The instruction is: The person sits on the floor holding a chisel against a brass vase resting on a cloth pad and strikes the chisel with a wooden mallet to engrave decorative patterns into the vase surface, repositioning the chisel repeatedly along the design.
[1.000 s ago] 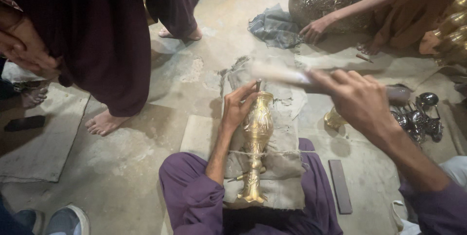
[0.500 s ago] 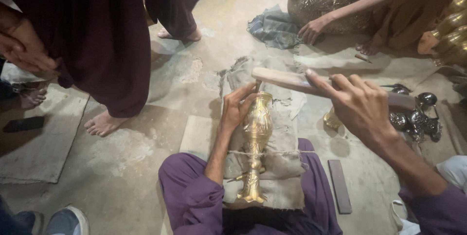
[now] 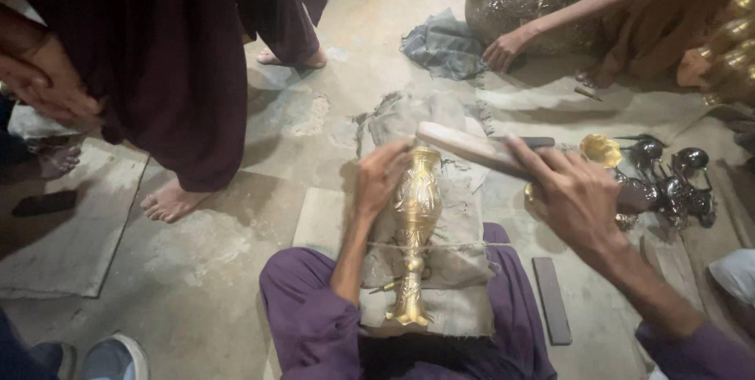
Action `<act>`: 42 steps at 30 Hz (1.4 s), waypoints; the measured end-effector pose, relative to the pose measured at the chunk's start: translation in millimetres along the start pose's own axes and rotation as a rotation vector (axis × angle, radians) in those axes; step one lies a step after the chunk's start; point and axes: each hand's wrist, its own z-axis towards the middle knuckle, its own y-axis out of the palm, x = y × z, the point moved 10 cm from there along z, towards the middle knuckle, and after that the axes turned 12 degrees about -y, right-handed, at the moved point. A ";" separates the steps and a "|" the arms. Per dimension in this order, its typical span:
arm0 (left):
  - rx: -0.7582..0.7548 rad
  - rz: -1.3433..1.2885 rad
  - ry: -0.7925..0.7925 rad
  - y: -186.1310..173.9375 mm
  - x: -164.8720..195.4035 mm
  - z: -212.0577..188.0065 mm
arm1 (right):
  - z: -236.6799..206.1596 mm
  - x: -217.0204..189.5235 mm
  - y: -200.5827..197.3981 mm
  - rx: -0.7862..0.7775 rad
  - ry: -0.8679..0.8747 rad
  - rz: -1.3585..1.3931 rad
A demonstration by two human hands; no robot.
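Observation:
A golden engraved metal vase (image 3: pixel 414 230) lies lengthwise on a grey cloth-covered pad (image 3: pixel 440 285) across my lap. My left hand (image 3: pixel 380 178) grips the vase near its upper end, holding a small tool against it. My right hand (image 3: pixel 570 195) is closed around a flat wooden mallet (image 3: pixel 472 148), whose head hangs just above the top of the vase. A thin string (image 3: pixel 440 247) runs across the vase and the pad.
A barefoot person in dark maroon clothes (image 3: pixel 181 73) stands close at the left. Another person's hand (image 3: pixel 507 48) rests on the floor near a grey rag (image 3: pixel 444 43). Small metal pieces (image 3: pixel 668 179) lie at the right. A dark flat bar (image 3: pixel 552 300) lies on the concrete.
My right hand has brought the wooden mallet down and leftward, toward the top of the vase. My left hand and the vase stay where they were.

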 end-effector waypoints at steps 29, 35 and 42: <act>0.216 -1.260 -0.564 6.7 -68.5 -221.4 | -110.9 -181.4 88.0 -0.037 0.031 0.839; 0.179 -1.252 -0.550 -1.9 -46.2 -215.8 | -120.4 -176.3 112.3 -0.131 0.148 0.892; 0.163 -0.715 -0.528 -44.0 -34.6 -159.6 | -98.6 -148.6 85.7 -0.063 0.012 1.309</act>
